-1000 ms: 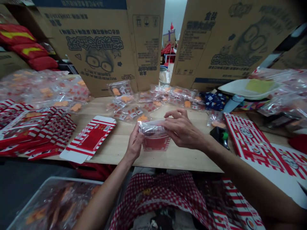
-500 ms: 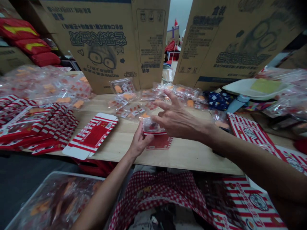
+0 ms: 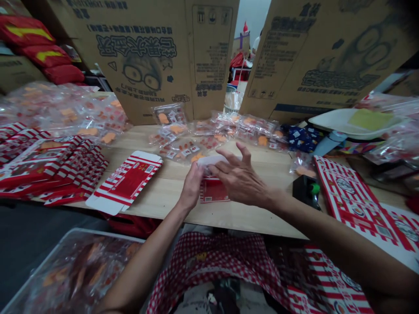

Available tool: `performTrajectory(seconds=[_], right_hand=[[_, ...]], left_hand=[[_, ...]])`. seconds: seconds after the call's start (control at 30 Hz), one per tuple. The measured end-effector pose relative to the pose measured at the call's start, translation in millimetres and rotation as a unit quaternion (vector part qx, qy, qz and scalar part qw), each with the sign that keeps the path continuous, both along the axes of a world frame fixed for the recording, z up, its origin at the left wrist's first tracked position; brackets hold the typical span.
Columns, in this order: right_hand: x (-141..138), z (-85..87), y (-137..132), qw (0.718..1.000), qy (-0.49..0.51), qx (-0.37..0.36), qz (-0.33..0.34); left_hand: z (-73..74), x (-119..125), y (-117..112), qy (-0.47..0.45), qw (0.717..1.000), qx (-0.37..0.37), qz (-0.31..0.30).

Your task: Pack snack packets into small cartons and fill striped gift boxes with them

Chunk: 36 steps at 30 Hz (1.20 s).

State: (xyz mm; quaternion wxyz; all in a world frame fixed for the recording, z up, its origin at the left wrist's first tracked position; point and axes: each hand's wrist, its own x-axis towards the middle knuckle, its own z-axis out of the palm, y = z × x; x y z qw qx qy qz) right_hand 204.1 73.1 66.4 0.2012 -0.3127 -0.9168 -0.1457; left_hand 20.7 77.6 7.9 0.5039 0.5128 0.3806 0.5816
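Note:
A small red-and-white striped box [image 3: 214, 190] stands near the middle of the front table edge, its white flap [image 3: 212, 159] raised at the top. My left hand [image 3: 191, 185] is closed around the box's left side. Over the top right of the box, my right hand [image 3: 240, 176] has its thumb and a finger on the flap, while other fingers stick out away from it. My right hand hides part of the box and its opening. To the left lies a flattened striped box [image 3: 132, 179], open at both ends.
Clear sachets [image 3: 183, 148] lie behind the box. Filled striped boxes [image 3: 49, 165] are stacked at left, near a sachet pile [image 3: 65, 109]. A tape dispenser [image 3: 306, 190] and flat striped boxes [image 3: 353, 196] are at right. Cardboard cartons [image 3: 153, 65] stand behind; a tub [image 3: 75, 235] sits below left.
My right hand has come down from above the box onto its top, and the white flap now shows there. The sachet seen in the box's opening is now mostly covered.

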Motion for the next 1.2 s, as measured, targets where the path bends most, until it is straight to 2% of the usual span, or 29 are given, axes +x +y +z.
performTrajectory(seconds=[0.1,0.17,0.27,0.33,0.47,0.63,0.83,0.97,1.03,1.1,1.2], right_hand=[[5,9.5,-3,0.999,0.024,-0.026,0.004],[16,12.1,-11,0.996,0.086,-0.005,-0.016],[32,3.8,-27,0.971,0.211,0.045,-0.102],[38,-8.3,-35,0.967,0.211,0.053,-0.129],[37,-28.6,-38,0.982,0.136,0.027,-0.128],[36,-30.4,-33,0.976,0.177,-0.015,-0.126],[33,-36.2,-38,0.967,0.220,-0.068,-0.105],[33,-46.1,-39,0.958,0.261,-0.074,-0.095],[34,-53.1,-39,0.941,0.313,-0.082,-0.097],[35,-61.7,-39,0.910,0.388,-0.100,-0.104],[37,-73.5,-34,0.867,0.469,-0.136,-0.102]], left_hand=[[5.2,8,3,0.022,0.998,0.025,0.046],[6.7,10,4,0.032,0.998,0.027,0.053],[7.3,13,6,0.060,0.996,0.030,0.064],[8.5,15,7,0.056,0.996,0.020,0.059],[12.6,21,10,0.036,0.999,0.005,0.026],[9.0,24,13,0.049,0.999,0.001,0.024],[4.1,33,14,0.020,0.995,-0.052,0.087],[4.4,34,8,-0.005,0.996,-0.050,0.073],[0.6,32,2,-0.036,0.997,-0.014,0.065],[-5.5,31,-5,-0.053,0.995,0.047,0.070],[-13.4,31,-11,-0.026,0.991,0.100,0.082]])
